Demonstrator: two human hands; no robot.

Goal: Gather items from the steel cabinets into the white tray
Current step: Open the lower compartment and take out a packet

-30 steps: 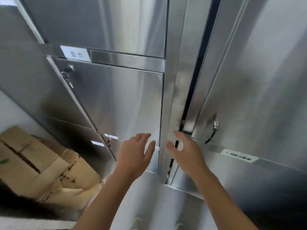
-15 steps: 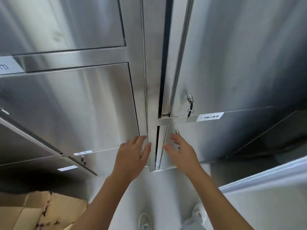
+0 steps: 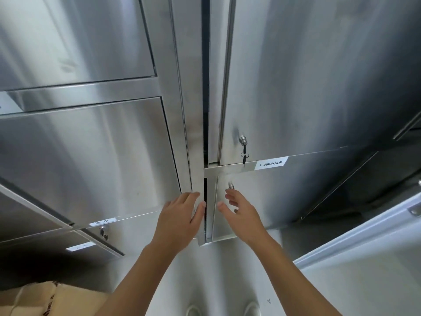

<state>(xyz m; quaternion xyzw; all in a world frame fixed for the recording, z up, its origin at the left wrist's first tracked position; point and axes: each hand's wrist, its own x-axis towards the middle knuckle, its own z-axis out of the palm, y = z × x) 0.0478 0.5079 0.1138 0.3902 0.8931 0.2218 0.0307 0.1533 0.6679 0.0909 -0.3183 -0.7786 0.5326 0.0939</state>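
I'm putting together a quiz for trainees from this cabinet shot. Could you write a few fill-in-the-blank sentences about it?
1. A ___ hangs from the upper lock.
2. The white label sits to the ___ of that lock.
3. Of the left hand and the right hand, the ___ one is nearer the lower lock.
4. The cardboard box shows at the bottom ___.

Missing words: key; right; right; left.

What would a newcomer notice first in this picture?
Two open hands reach at the centre of the steel cabinets: the left hand against the middle post, the right hand just under a lock on the lower right door. Above, a key hangs from another lock, beside a white label.
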